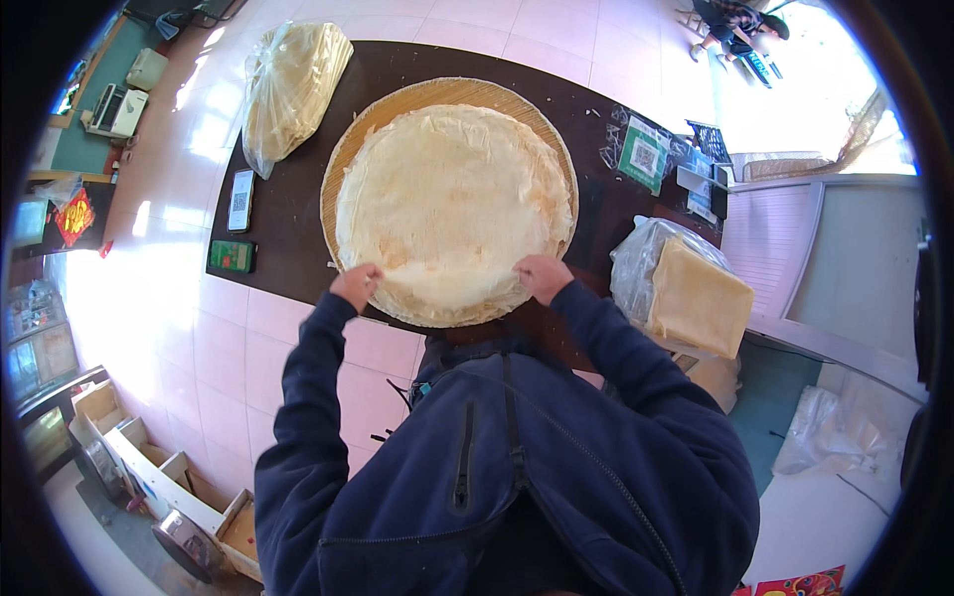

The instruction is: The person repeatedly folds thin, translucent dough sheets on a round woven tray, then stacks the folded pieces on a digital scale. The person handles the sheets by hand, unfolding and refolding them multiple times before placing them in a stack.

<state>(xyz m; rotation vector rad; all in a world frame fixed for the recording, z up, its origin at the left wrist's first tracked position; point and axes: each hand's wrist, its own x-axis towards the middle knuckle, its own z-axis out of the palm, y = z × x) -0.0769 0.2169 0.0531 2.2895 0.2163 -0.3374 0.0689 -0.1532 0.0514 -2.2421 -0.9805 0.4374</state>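
Observation:
A tall-looking pile of thin, pale round food sheets [455, 194], like dough or tofu skin, lies on a round woven bamboo tray [432, 91]. My left hand [358, 285] pinches the near left edge of the top sheet. At the near right, my right hand [545, 277] grips the same sheet between thumb and fingers. Between both hands its edge runs roughly straight, and browner, ragged layers show below it. The tray's near rim is mostly covered by the sheets.
The tray rests on a dark table [406, 59]. A plastic bag of folded sheets [294, 89] stands far left, above two phones [240, 201]. On the right are a green printed-code card [643, 155] and square stacked sheets [700, 298] in plastic. A person [734, 30] sits far off.

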